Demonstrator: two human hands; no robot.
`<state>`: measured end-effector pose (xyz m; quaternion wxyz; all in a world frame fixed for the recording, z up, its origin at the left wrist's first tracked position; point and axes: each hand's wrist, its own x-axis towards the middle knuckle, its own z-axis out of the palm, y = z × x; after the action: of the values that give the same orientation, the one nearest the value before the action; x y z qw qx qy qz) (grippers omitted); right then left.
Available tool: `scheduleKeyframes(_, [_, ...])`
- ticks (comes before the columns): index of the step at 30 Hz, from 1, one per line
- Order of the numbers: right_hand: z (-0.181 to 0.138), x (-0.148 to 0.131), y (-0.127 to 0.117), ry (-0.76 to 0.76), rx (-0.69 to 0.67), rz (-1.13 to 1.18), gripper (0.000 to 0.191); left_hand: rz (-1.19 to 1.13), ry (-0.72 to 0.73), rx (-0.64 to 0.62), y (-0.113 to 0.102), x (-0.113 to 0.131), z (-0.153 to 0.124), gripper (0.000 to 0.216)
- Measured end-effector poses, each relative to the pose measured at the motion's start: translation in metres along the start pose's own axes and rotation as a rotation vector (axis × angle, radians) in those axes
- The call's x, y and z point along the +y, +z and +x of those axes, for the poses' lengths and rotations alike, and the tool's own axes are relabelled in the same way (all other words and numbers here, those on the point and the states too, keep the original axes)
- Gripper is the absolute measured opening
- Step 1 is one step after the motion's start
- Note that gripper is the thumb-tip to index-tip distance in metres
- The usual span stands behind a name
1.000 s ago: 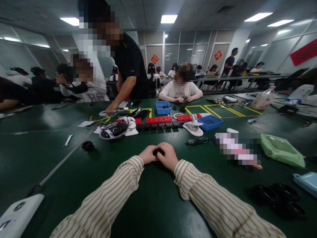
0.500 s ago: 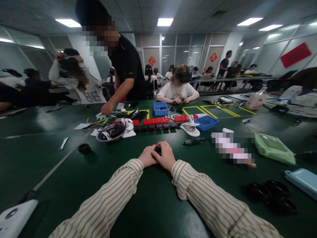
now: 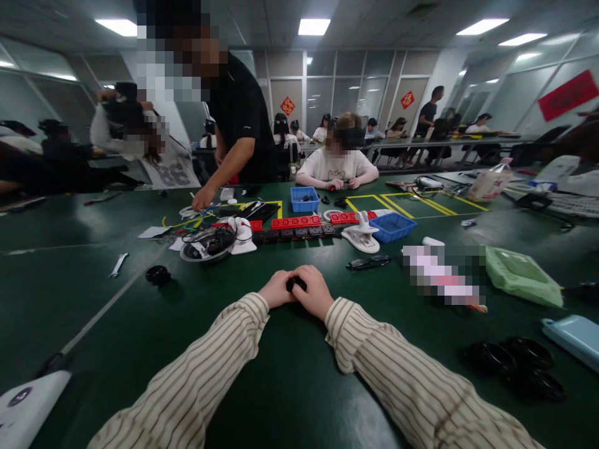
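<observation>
Both of my bare hands are clenched on one item: left grip (image 3: 275, 289) and right grip (image 3: 315, 292) meet around a small black part (image 3: 296, 284), right thumb curled over the near side, left fingertips mostly covered. Part's exact shape: can't tell, fingers hide most of it. It's held over the middle of the desk (image 3: 290, 374); touching the surface or not, unclear. Little change in the last second: view swung slightly, both grips stayed on the part, so I judge handling is ongoing, no release. Next out, glasses (image 3: 367, 263) lie ahead to the right, a black ring piece (image 3: 158, 275) and a wrench (image 3: 118, 265) off left, black rings (image 3: 491, 360) bunched near right. Beyond: metal bowl (image 3: 206, 259) of cables, red socket strip (image 3: 296, 222), white clip (image 3: 361, 238), blue tray (image 3: 392, 229). Across the desk, a co-worker's hand (image 3: 202, 198) remains at the wires, well apart from mine.
</observation>
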<state>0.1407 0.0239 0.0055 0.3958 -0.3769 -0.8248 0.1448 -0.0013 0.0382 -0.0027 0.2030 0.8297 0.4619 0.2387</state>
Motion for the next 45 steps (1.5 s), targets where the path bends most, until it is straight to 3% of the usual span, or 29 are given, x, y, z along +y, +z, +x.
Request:
scheduleKeyframes(5, [-0.001,-0.002,-0.001,0.011,0.014,0.003,0.017,0.08,-0.002,-0.001,0.001,0.001,0.001,0.03])
scheduleKeyframes(11, [-0.002,-0.002,0.0,0.132,0.094,-0.094,0.032,0.083,-0.034,0.052,0.004,0.008,0.0,0.041])
scheduleKeyframes(16, [-0.001,-0.002,0.001,0.186,0.082,-0.187,0.025,0.062,-0.125,0.104,0.006,0.011,-0.001,0.026])
scheduleKeyframes(25, [0.001,0.0,-0.001,0.046,0.027,-0.036,0.009,0.0,-0.055,-0.001,-0.001,0.002,0.0,0.034])
scheduleKeyframes(31, [-0.001,-0.002,-0.001,-0.044,-0.022,0.055,0.018,0.028,0.006,-0.017,0.0,0.0,0.002,0.033])
scheduleKeyframes(33, [-0.001,-0.004,-0.001,-0.023,0.007,0.03,0.015,0.05,0.012,-0.005,0.002,0.001,0.002,0.034])
scheduleKeyframes(40, [-0.002,-0.002,0.002,0.149,0.07,-0.153,0.03,0.051,-0.058,0.104,0.007,0.005,-0.001,0.023])
scheduleKeyframes(45, [-0.002,0.0,0.004,0.183,0.096,-0.189,0.03,0.063,-0.064,0.134,0.004,0.005,-0.002,0.018])
